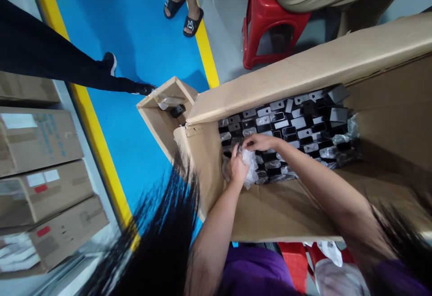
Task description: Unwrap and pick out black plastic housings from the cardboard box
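At frame centre, our left hand (237, 168) closes around a crumpled clear plastic bag (250, 166) inside the large cardboard box (303, 206). Our right hand (261, 142), just above, seems to pinch the bag's top, though blur obscures its fingers. Black parts (297, 127) fill the box toward the right.

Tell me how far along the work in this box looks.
Done: cannot tell; no emptied stretch shows. In hand: both hands are in the box, the left hand gripping a crumpled clear bag, the right hand touching the black parts. Left: rows of parts, many bagged, fill the box.
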Demonstrator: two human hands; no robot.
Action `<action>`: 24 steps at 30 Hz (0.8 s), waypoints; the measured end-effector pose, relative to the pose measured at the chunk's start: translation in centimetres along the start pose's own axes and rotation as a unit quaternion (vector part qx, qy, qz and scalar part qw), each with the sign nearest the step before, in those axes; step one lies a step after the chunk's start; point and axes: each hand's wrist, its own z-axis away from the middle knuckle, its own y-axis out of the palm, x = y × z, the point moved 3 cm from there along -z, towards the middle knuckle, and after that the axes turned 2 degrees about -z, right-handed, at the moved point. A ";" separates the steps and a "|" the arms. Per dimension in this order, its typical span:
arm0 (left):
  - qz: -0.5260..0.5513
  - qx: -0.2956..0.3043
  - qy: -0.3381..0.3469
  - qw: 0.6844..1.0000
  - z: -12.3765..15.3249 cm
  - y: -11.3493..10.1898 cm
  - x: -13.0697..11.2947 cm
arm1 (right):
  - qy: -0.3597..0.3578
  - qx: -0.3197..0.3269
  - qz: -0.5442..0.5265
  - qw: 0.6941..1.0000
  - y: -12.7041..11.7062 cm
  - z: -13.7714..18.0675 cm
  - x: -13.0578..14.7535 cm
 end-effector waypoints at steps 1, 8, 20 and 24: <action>0.003 0.001 0.002 1.000 0.0 0.0 0.0 | 0.000 0.000 -0.002 1.000 -0.3 0.1 -0.1; -0.002 0.011 0.005 1.000 0.6 -0.7 -0.3 | 0.079 -0.104 0.087 0.988 0.1 -2.5 1.6; 0.043 0.054 0.016 0.997 4.6 -2.0 -1.2 | 0.091 -0.074 0.204 0.972 1.9 -7.3 2.6; 0.088 0.039 -0.029 0.995 4.0 -2.2 -0.6 | 0.084 -0.073 0.191 0.975 1.3 -7.6 2.8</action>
